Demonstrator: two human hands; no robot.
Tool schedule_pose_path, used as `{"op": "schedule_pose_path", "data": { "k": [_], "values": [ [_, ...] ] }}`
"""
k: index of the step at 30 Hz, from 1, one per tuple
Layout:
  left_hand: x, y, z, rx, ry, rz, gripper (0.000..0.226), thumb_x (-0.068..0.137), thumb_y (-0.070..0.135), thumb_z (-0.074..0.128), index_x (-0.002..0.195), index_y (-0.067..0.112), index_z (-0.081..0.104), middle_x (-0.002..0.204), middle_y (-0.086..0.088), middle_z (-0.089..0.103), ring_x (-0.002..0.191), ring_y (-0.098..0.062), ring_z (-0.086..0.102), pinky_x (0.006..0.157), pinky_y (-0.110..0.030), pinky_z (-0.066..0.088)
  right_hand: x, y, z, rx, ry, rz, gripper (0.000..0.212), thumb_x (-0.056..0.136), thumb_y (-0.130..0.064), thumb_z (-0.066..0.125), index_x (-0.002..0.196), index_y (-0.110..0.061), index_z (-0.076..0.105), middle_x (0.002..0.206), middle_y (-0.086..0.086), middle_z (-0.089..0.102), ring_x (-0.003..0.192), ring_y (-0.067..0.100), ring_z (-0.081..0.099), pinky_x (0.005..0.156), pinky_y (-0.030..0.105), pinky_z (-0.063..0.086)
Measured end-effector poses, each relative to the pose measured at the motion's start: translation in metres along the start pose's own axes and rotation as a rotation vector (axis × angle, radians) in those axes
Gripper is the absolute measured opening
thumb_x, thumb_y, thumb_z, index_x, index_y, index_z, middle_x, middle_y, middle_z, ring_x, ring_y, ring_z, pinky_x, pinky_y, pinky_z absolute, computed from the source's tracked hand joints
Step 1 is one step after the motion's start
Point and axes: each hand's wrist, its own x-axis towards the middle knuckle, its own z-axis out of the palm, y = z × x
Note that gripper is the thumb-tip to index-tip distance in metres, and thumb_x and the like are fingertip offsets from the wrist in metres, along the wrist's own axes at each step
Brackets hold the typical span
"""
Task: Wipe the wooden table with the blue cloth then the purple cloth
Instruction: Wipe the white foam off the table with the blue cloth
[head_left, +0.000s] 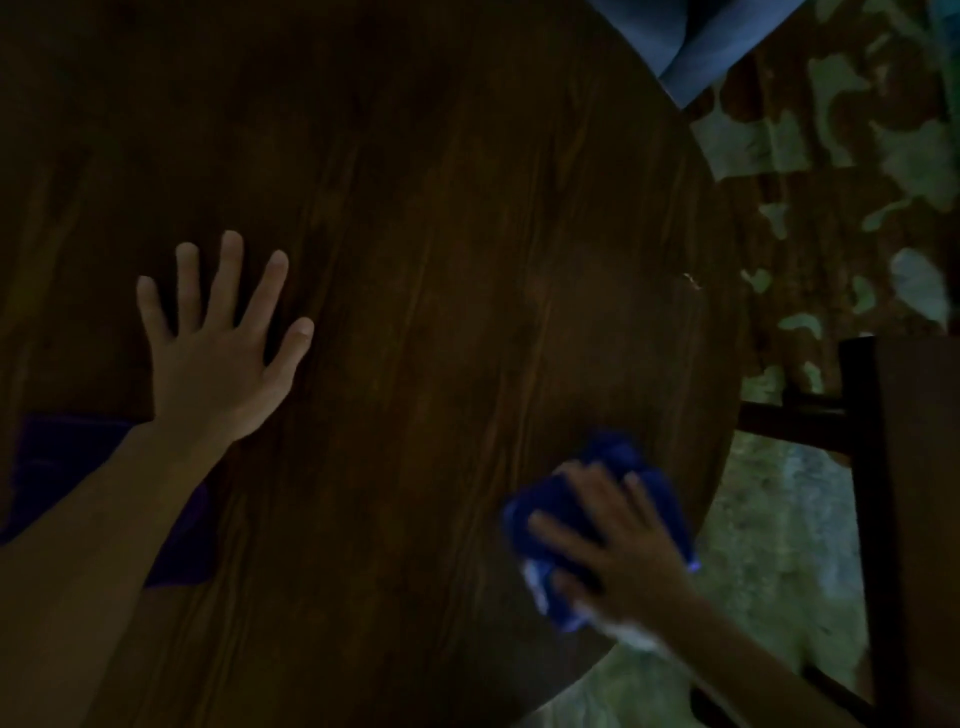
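A round dark wooden table (441, 234) fills most of the view. My right hand (618, 545) presses down on a bunched blue cloth (613, 457) near the table's right edge; the hand is blurred. My left hand (218, 353) lies flat on the table top with its fingers spread and holds nothing. A purple cloth (57, 462) lies on the table at the left, partly hidden under my left forearm.
A dark wooden chair (878, 493) stands just off the table's right edge. A patterned floor (831, 208) shows to the right. A blue-grey fabric thing (691, 41) sits beyond the table's far right edge.
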Motion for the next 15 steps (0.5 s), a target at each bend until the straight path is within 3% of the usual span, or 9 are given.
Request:
{"op": "schedule_pose_path", "data": {
  "k": [2, 4, 6, 8, 11, 13, 15],
  "values": [
    [0.001, -0.001, -0.002, -0.010, -0.023, 0.007, 0.075, 0.092, 0.075, 0.006, 0.159, 0.042, -0.007, 0.172, -0.001, -0.010, 0.156, -0.032, -0.014, 0.121, -0.061, -0.008, 0.027, 0.034, -0.011, 0.112, 0.058, 0.397, 0.066, 0.100, -0.061, 0.027, 0.161, -0.046, 0.007, 0.173, 0.008, -0.002, 0.159, 0.033, -0.004, 0.121, 0.067, 0.016],
    [0.001, -0.003, -0.006, -0.036, -0.051, 0.018, 0.075, 0.092, 0.075, 0.008, 0.158, 0.044, -0.007, 0.171, -0.001, -0.011, 0.156, -0.032, -0.015, 0.121, -0.061, -0.008, 0.083, 0.047, -0.029, 0.235, 0.176, 0.800, 0.065, 0.101, -0.062, 0.016, 0.162, -0.044, 0.001, 0.173, 0.007, -0.006, 0.159, 0.030, -0.005, 0.125, 0.062, 0.008],
    [0.002, -0.008, -0.009, -0.062, -0.088, 0.030, 0.076, 0.091, 0.077, 0.010, 0.158, 0.046, -0.005, 0.171, 0.002, -0.013, 0.156, -0.030, -0.016, 0.122, -0.059, -0.009, 0.134, 0.033, -0.044, 0.310, 0.225, 1.021, 0.063, 0.102, -0.060, 0.012, 0.162, -0.043, 0.000, 0.173, 0.007, -0.006, 0.159, 0.028, -0.006, 0.125, 0.060, 0.005],
    [0.003, -0.012, -0.014, -0.051, -0.115, 0.045, 0.076, 0.090, 0.078, 0.010, 0.158, 0.047, -0.004, 0.171, 0.003, -0.012, 0.156, -0.029, -0.015, 0.122, -0.059, -0.008, 0.151, -0.010, -0.045, 0.230, 0.213, 0.875, 0.062, 0.105, -0.056, 0.016, 0.163, -0.040, 0.002, 0.172, 0.007, -0.008, 0.159, 0.031, -0.007, 0.125, 0.062, 0.002],
    [0.005, -0.016, -0.023, -0.084, -0.132, 0.058, 0.072, 0.093, 0.073, 0.009, 0.158, 0.045, 0.003, 0.172, 0.002, -0.005, 0.157, -0.029, -0.008, 0.123, -0.059, -0.001, 0.091, -0.089, -0.026, 0.129, 0.055, 0.205, 0.062, 0.106, -0.058, 0.024, 0.163, -0.041, 0.007, 0.172, 0.008, -0.009, 0.159, 0.032, -0.009, 0.125, 0.062, 0.002],
    [0.003, -0.018, -0.033, -0.103, -0.107, 0.089, 0.071, 0.095, 0.071, 0.010, 0.159, 0.041, 0.007, 0.172, 0.000, 0.004, 0.158, -0.028, 0.001, 0.122, -0.059, 0.006, 0.032, -0.093, -0.006, 0.062, -0.021, -0.120, 0.064, 0.104, -0.063, 0.031, 0.162, -0.044, 0.012, 0.173, 0.008, -0.002, 0.159, 0.031, -0.003, 0.124, 0.060, 0.008],
    [0.003, -0.024, -0.042, -0.147, -0.048, 0.133, 0.070, 0.098, 0.067, 0.015, 0.160, 0.036, 0.008, 0.171, -0.002, 0.009, 0.157, -0.029, 0.009, 0.120, -0.059, 0.010, 0.001, -0.054, 0.003, 0.021, -0.021, -0.205, 0.067, 0.101, -0.065, 0.037, 0.161, -0.047, 0.014, 0.173, 0.007, 0.001, 0.158, 0.031, 0.002, 0.122, 0.060, 0.013]
  ]
}}
